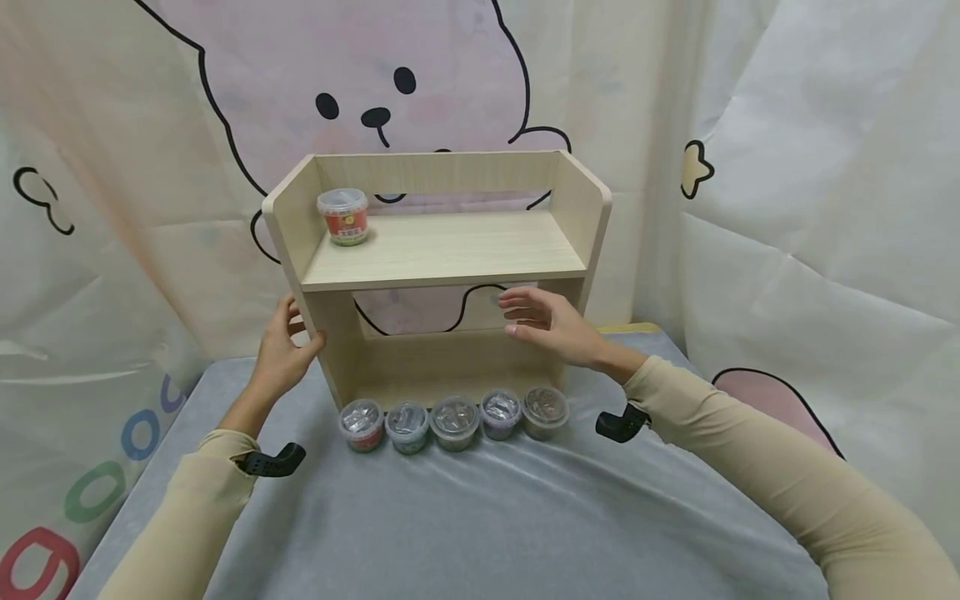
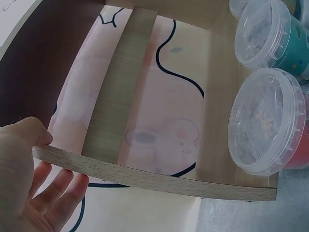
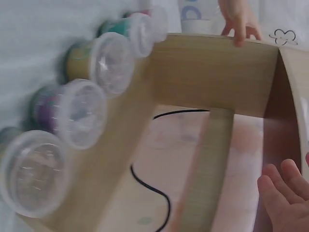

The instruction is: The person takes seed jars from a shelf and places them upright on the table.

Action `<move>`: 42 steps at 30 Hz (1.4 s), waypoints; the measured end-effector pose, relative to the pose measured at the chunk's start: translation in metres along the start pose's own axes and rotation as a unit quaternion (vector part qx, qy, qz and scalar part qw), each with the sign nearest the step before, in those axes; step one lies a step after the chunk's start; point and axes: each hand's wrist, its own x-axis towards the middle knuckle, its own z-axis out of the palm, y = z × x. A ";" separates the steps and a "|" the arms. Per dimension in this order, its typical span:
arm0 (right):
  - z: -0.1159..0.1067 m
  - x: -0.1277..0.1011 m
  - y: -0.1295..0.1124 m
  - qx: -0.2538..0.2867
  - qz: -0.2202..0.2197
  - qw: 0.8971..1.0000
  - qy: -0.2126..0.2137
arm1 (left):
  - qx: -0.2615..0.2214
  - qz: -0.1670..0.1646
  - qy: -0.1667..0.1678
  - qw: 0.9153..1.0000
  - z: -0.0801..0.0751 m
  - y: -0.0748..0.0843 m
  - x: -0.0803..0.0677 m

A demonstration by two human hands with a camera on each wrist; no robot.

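A light wooden two-tier shelf [image 1: 450, 246] stands on the table. My left hand [image 1: 288, 350] grips the edge of its left side panel [image 2: 159, 175], thumb on the inner side and fingers on the outer side. My right hand [image 1: 551, 327] hovers before the right part of the lower compartment, fingers slightly bent and holding nothing. On the upper tier, at the left, sits a clear-lidded tub with a red label [image 1: 345, 218]. Several small lidded tubs stand in a row along the shelf's front, among them a red one [image 1: 362, 427], a teal one [image 2: 289, 48] and a purple one [image 3: 72, 113].
A grey-blue cloth [image 1: 480, 525] covers the table in front of the tubs. Behind the shelf hangs a pale curtain with a cartoon bear [image 1: 442, 75]. More pale sheeting [image 1: 817, 208] closes off the right side.
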 end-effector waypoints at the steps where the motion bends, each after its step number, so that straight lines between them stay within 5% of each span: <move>1: 0.000 0.004 -0.004 0.000 -0.002 1.000 -0.001 | 0.003 -0.001 -0.001 1.000 0.000 0.000 0.000; 17: 0.018 0.081 -0.057 0.032 -0.031 0.999 0.014 | -0.005 -0.013 -0.007 1.000 0.000 -0.001 -0.001; 30: 0.048 0.144 -0.072 0.018 0.032 0.999 0.028 | -0.001 -0.009 -0.006 1.000 0.001 -0.001 0.000; 42: 0.078 0.189 -0.079 0.070 0.086 0.993 0.050 | -0.001 -0.024 -0.012 1.000 0.000 0.000 0.001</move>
